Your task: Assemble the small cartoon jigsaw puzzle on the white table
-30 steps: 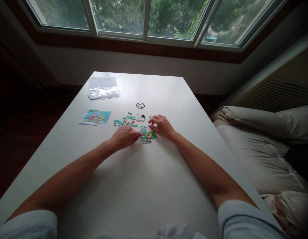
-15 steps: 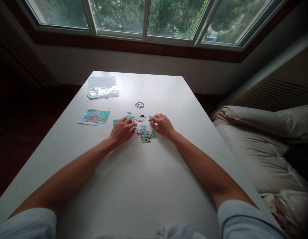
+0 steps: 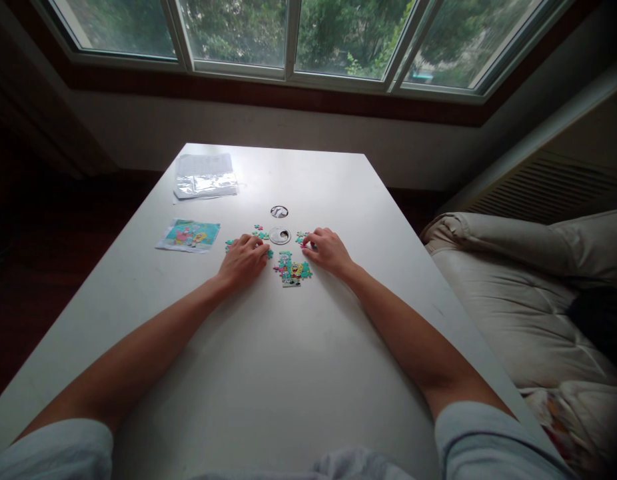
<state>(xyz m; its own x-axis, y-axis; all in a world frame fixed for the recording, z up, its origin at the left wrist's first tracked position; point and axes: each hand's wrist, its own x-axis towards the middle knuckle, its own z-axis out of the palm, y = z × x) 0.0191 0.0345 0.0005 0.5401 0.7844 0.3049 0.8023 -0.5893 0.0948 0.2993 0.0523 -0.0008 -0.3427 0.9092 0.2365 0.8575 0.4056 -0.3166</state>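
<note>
A partly joined jigsaw puzzle [image 3: 292, 270] with a yellow cartoon figure lies flat on the white table between my hands. My left hand [image 3: 244, 259] is to its left, palm down with fingers bent and apart, over loose jigsaw pieces [image 3: 261, 235] that it partly covers. To the right of the puzzle, my right hand [image 3: 326, 250] has thumb and forefinger closing around a small pinkish jigsaw piece [image 3: 303, 245], mostly hidden by the fingers. More loose pieces [image 3: 300, 236] lie beside those fingertips.
A round metal-rimmed grommet [image 3: 279, 236] and an oval opening [image 3: 279, 212] sit beyond the puzzle on the table [image 3: 288, 373]. At the left lie a cartoon picture sheet [image 3: 191, 235] and a clear plastic packet [image 3: 206, 177]. A beige sofa [image 3: 513, 293] stands to the right.
My left hand has drawn slightly left, its fingertips moving back from the puzzle and uncovering a teal piece. My right fingers have shifted slightly right. The joined puzzle looks the same.
</note>
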